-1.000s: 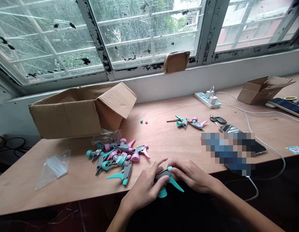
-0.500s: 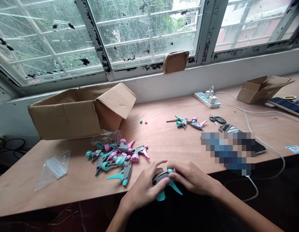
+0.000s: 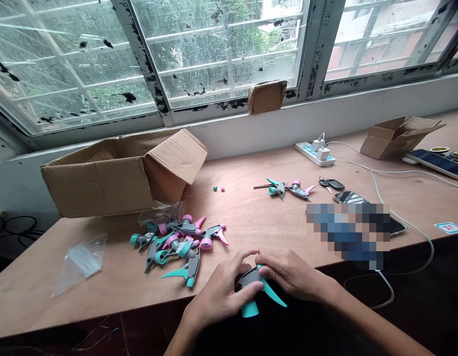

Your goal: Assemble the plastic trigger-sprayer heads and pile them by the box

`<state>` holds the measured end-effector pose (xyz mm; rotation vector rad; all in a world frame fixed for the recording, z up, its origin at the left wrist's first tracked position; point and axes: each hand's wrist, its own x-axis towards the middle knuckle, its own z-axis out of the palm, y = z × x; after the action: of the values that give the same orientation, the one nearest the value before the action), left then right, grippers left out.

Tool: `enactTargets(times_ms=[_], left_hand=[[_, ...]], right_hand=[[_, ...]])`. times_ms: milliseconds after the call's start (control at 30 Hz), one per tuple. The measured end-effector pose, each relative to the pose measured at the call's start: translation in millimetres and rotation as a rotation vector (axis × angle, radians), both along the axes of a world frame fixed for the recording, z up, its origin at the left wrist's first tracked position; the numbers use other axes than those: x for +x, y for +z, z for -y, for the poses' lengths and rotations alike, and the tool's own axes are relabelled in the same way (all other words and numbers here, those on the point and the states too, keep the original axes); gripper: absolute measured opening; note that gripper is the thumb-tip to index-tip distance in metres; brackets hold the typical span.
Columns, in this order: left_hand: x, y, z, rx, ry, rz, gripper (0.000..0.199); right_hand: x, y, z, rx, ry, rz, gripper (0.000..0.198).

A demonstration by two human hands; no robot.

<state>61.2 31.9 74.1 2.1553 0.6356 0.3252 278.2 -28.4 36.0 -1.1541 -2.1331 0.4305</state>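
Observation:
Just off the table's front edge, my left hand [image 3: 224, 289] is closed around the grey body of a trigger sprayer head [image 3: 250, 278]. Its turquoise collar points down and its turquoise trigger sticks out to the right. My right hand [image 3: 290, 271] pinches the turquoise nozzle at the sprayer's far end, and the fingers partly cover it. On the table to the left lies a pile of sprayer heads [image 3: 184, 242] in grey with pink or turquoise parts. Farther back are two more sprayer heads [image 3: 288, 189], one turquoise and one pink.
An open cardboard box [image 3: 99, 185] stands back left, with a clear plastic bag [image 3: 82, 262] before it. Two tiny caps [image 3: 219, 189] lie mid-table. To the right are keys [image 3: 330, 183], a phone [image 3: 351, 198], a power strip [image 3: 314, 153], cables and a smaller box [image 3: 394, 138].
The sprayer head has tilted slightly in my hands, its collar and trigger now lower and farther right. Both hands keep hold of it. The view has shifted a little.

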Motion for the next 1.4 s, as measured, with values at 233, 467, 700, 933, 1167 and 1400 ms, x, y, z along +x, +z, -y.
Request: enactTargets(times_ms=[233,467,700,933,1167,1400], left_hand=[[3,-11.1,-1,0.004,0.011,0.014,0.065],[1,-11.7,-2,-0.112,0.058,0.117,0.06],[-5,-8.6,-1,-0.351,0.127,0.231,0.058],[3,-10.5,6,-0.446,0.121,0.354,0.036],[25,-18.2,37,-0.695,0.16,0.44,0.041],[32,-36.5,54,-0.299,0.107,0.484,0.031]], right_hand=[[3,0,0,-0.04,-0.009,0.038,0.052],[0,-8,1,0.044,-0.096,-0.023,0.044],[-4,-18,4,0.403,-0.319,-0.185,0.03],[-10,-8,4,0.54,-0.276,-0.047,0.04],[4,-1,14,0.636,-0.261,-0.086,0.042],[-2,-9,19,0.409,-0.28,-0.495,0.037]])
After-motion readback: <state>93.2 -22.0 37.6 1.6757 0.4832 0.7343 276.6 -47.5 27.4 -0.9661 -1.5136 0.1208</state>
